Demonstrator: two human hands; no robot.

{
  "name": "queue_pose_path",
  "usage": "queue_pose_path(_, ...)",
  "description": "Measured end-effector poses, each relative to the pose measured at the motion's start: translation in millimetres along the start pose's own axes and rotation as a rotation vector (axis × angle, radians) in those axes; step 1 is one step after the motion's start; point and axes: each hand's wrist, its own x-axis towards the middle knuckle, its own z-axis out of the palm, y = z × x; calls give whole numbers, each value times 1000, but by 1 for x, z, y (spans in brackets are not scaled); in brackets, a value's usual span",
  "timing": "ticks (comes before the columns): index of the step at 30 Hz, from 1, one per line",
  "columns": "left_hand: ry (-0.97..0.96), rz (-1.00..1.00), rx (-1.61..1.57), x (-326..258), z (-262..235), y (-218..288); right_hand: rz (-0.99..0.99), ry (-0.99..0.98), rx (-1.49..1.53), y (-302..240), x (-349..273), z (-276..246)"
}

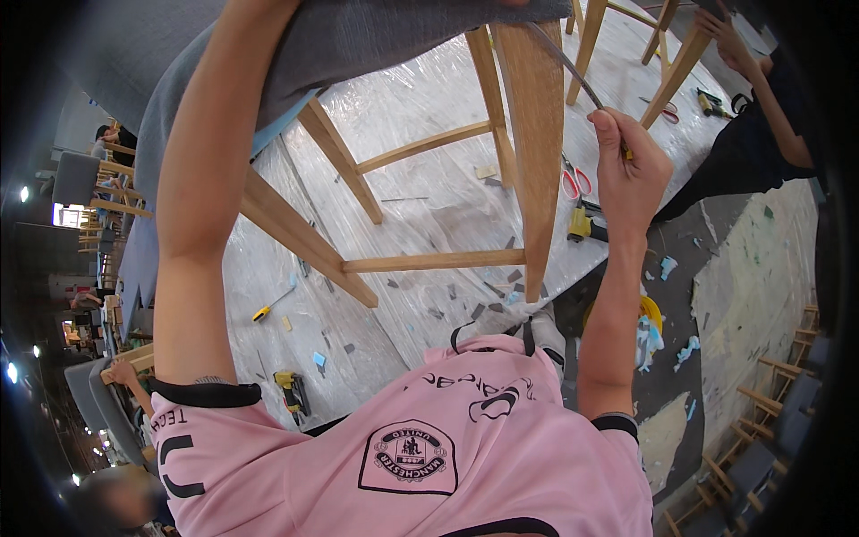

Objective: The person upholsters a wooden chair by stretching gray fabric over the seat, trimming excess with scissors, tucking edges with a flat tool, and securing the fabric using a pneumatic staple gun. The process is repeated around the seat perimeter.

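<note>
A wooden-legged chair with grey upholstery [358, 45] is tipped up in front of me, its wooden leg [532, 134] towards me. My right hand [631, 170] is closed, pinching the end of a thin grey strip [573, 72] between thumb and fingers. The strip runs taut up to the upholstery edge by the top of that leg. A small yellow and black piece shows beneath the right fingers; I cannot make out what it is. My left forearm [201, 161] reaches up across the upholstery and leaves the picture. Only a sliver of skin shows at the top edge, so the left fingers are hidden.
Plastic film covers the worktable [429, 215], strewn with grey scraps. Red-handled scissors [575, 183], a yellow staple gun [583, 224], another stapler [291, 394] and a yellow cutter [261, 313] lie there. A co-worker's arm [761, 85] is at the right. A yellow bucket [651, 311] stands below.
</note>
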Motion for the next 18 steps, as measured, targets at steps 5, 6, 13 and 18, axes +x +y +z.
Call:
queue_pose_path(5,114,56,166,5,17,9,86,49,20,-3,-3,-2)
queue_pose_path(6,110,39,205,1,17,13,119,34,55,-7,-7,-4)
queue_pose_path(13,109,-20,144,10,24,22,167,18,-6,15,-53,-32)
queue_pose_path(18,188,24,262,-4,22,16,20,-3,13,4,-33,-14)
